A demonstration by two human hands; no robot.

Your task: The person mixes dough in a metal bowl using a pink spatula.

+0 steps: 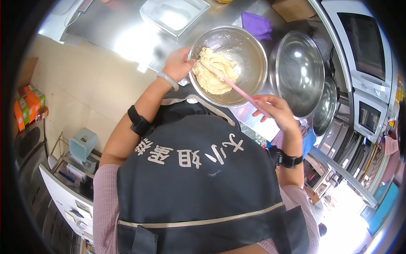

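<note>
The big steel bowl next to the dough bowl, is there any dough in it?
No, the big steel bowl is bare shiny metal inside; the dough sits only in the mixing bowl.

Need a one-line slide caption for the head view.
Left hand steadies a steel mixing bowl while the right hand works pale dough with a pink spatula.

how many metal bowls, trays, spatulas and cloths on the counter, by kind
metal bowls: 3 – with dough, empty, smaller one
white tray: 1
pink spatula: 1
purple cloth: 1
total: 6
</note>
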